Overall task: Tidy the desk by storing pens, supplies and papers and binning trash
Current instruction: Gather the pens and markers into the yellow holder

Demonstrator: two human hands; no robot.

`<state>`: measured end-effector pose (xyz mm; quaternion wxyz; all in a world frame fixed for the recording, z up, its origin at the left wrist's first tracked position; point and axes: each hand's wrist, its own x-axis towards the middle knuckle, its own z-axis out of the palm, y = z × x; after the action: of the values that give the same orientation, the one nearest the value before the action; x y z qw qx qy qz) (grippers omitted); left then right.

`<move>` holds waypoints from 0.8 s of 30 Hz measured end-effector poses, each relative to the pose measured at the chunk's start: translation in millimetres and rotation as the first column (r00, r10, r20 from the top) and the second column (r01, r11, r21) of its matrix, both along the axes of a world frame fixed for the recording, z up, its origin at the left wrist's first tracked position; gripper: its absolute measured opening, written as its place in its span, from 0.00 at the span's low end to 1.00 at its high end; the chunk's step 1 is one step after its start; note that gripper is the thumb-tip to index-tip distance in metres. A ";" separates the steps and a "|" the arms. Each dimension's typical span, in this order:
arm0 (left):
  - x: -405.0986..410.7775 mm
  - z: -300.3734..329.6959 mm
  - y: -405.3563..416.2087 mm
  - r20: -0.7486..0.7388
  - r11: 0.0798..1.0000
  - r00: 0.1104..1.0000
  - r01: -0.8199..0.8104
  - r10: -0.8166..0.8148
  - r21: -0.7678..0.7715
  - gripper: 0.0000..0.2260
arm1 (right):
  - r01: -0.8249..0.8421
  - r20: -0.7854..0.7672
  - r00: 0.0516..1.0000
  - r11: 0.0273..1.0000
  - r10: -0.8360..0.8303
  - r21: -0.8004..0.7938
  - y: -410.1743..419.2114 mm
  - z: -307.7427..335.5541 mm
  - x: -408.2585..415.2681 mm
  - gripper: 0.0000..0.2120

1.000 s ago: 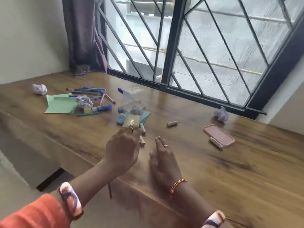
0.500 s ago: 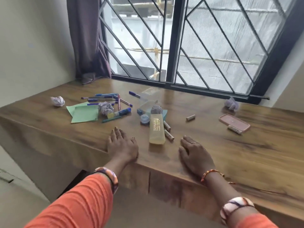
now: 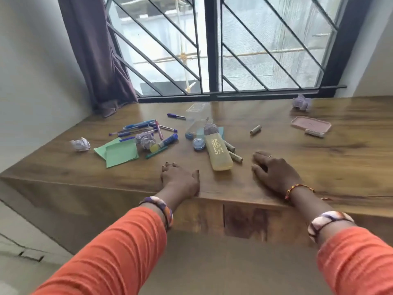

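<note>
Pens [image 3: 146,127] lie in a loose cluster on the bench [image 3: 319,162], left of centre, w/ green papers [image 3: 120,153] just in front of them and a crumpled paper ball [image 3: 145,140] resting at the papers' far edge. 2nd crumpled ball [image 3: 80,144] sits apart, further left; 3rd [image 3: 301,103] at far right near the window. Blue marker [image 3: 168,140] and a green pen [image 3: 156,152] lie beside the papers, right side.

Centre: clear plastic container [image 3: 196,118] upright, small blue-lidded jar [image 3: 198,144] in front of it, yellow case [image 3: 218,152] lying flat, long axis pointing toward you. Two small cylindrical sticks [image 3: 235,156] touch or nearly touch the case's right side; another [image 3: 255,130] lies alone further right. Pink lid [image 3: 311,124] flat at far right, a white stick [image 3: 314,133] along its near edge.

Your left hand [image 3: 180,179] is flat on the bench near its front edge, fingers relaxed, gripping nothing. Your right hand [image 3: 275,172] also palm-down, fingers spread, empty, just right of the yellow case, not touching it. Orange sleeves and bracelets on both wrists.
</note>
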<state>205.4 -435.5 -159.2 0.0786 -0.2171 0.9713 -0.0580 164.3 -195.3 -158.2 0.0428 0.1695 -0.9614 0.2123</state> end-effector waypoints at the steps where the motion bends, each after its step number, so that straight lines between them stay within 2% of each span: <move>1: -2.7 -2.0 -2.6 0.015 1.000 1.000 0.019 -0.019 -0.023 0.38 | 0.031 0.001 1.000 0.998 -0.031 0.050 -1.1 -0.2 -0.4 0.25; 5: -3.1 -0.2 -4.9 0.083 0.988 0.989 0.127 -0.120 -0.091 0.37 | 0.134 0.031 0.989 0.961 -0.146 0.242 -4.0 -2.9 1.0 0.30; 9: 1.5 9.1 -8.0 0.188 0.947 0.950 0.281 -0.251 -0.157 0.35 | 0.176 0.050 0.980 0.950 -0.195 0.258 -5.5 -4.5 7.0 0.29; 12: 5.5 25.1 -10.3 0.277 0.891 0.889 0.421 -0.366 -0.173 0.33 | 0.206 0.045 0.974 0.947 -0.224 0.246 -7.6 -3.8 8.8 0.29; 19: -7.6 53.7 -12.9 0.412 0.640 0.664 0.737 -0.624 -0.218 0.29 | 0.293 0.038 0.952 0.940 -0.304 0.173 -11.4 -2.0 13.1 0.27; 24: -23.4 59.5 -29.7 0.439 0.398 0.420 0.906 -0.794 -0.146 0.23 | 0.520 -0.007 0.854 0.853 -0.520 0.036 -34.1 -6.7 24.2 0.23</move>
<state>182.1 -465.2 -99.7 0.1418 0.3178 0.8883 -0.2997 188.4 -229.4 -164.9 0.0941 -0.0960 -0.9753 0.1752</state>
